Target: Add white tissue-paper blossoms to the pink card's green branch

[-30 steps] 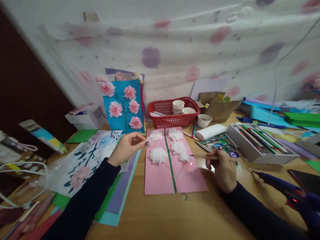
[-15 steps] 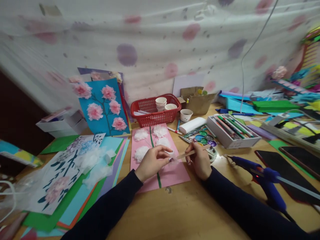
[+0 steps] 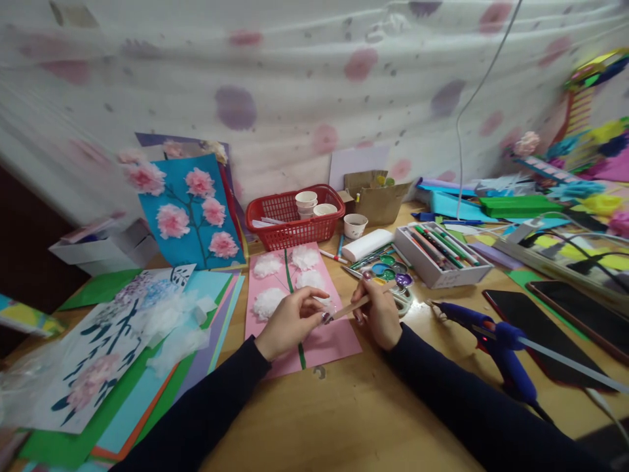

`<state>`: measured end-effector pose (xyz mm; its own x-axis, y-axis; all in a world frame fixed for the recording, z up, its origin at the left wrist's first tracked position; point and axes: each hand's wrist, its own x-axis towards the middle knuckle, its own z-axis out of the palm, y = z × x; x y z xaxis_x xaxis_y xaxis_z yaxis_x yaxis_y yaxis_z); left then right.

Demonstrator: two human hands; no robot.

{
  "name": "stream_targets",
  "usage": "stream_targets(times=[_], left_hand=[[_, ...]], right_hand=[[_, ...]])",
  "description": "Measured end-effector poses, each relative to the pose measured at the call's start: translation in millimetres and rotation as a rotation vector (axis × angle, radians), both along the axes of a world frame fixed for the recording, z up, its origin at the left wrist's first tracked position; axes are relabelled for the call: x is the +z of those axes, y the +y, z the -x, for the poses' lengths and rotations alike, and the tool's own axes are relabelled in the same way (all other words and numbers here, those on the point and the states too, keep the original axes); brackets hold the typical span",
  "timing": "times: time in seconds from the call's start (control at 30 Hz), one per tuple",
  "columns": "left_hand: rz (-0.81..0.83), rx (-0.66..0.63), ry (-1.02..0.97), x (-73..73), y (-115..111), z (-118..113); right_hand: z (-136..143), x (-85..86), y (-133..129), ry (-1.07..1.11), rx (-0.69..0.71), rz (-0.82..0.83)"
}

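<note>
Stick pinched in right hand | left hand part-closed, grip unclear | pencil box marking unreadable

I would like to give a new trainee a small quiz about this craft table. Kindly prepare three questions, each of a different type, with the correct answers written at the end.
1. Open question: What does the right hand hold?
2. True or false: White cups stand in the red basket.
3. Fill in the colour: The long stem on the pink sheet is ____.

Key:
1. A wooden stick.
2. True.
3. Green.
</note>
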<state>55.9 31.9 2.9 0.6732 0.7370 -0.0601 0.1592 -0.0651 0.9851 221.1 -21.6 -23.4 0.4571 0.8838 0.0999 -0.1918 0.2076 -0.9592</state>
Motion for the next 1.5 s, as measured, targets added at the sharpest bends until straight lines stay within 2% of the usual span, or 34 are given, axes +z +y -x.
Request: stream_targets(times=[0.5,0.73,0.87,1.03,1.27,1.5], left_hand=[[0.177,-0.102,-0.098,-8.2,4.6,3.1],[0.142,-0.076,-0.082,-5.8,2.0,4.5],[0.134,-0.094,-0.078,-4.6,-0.1,4.0],[0.066,-0.1,-0.073,-2.7,-0.2,4.9],[0.066,-0.098,-0.039,-3.5,-4.0,4.3],[0.052,-0.102,-0.02,-8.1,-6.9,-0.2]], right_hand=[[-6.3,-0.8,1.8,0.019,-0.054,0.062],[-9.3,0.8,2.8,0.07,-0.19,0.078],[-8.3,-0.2,3.2,0.069,-0.159,0.073],[-12.2,-0.1,6.2,0.112,-0.257,0.121],[-8.6,-0.8,3.4,0.136,-0.098,0.08],[-4.7,1.1,0.1,0.099,-0.052,0.079]])
